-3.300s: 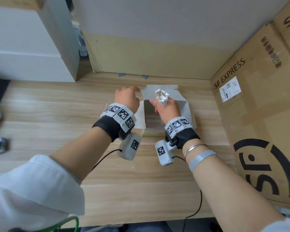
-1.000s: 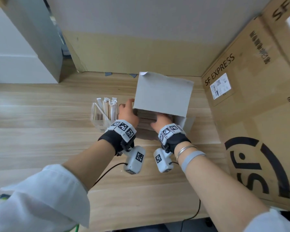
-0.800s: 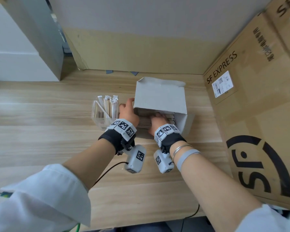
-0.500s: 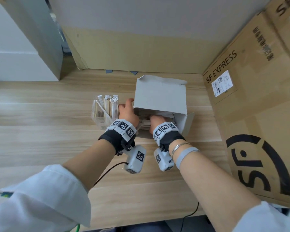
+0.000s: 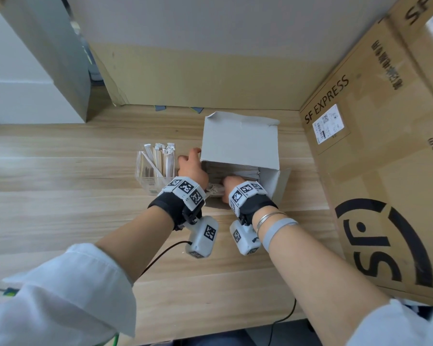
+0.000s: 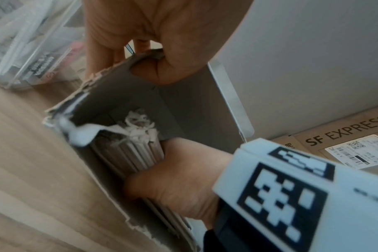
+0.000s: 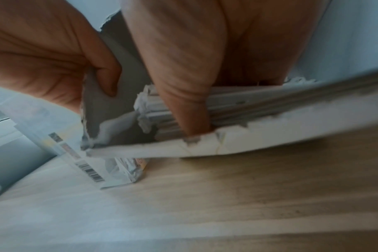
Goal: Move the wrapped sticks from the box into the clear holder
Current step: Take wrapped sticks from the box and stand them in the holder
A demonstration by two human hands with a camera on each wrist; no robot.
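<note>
Toward the desk's [image 5: 60, 208] far edge, the left hand [image 5: 193, 168] pinches the box's [image 5: 240, 143] torn left wall. The right hand [image 5: 231, 182], fingers hidden inside, closes on a bundle of wrapped sticks [image 6: 129, 150]. Its raised lid hides most of the contents. Just left, the clear holder [image 5: 150, 176] has several sticks upright.

On our left hand [image 5: 192, 168] and right hand [image 5: 231, 182] we wear black wrist straps [image 5: 164, 204], each topped by a band of white blocks printed with black square codes [image 5: 185, 192]. Under each wrist hangs a white camera pod [image 5: 202, 237] bearing another code, a thin black cable [image 5: 160, 255] trailing from the left one. Behind the right strap sit thin silver bangles [image 5: 269, 217] and a grey band [image 5: 278, 231]. Loose white sleeves [image 5: 65, 293] cover both upper forearms.
</note>
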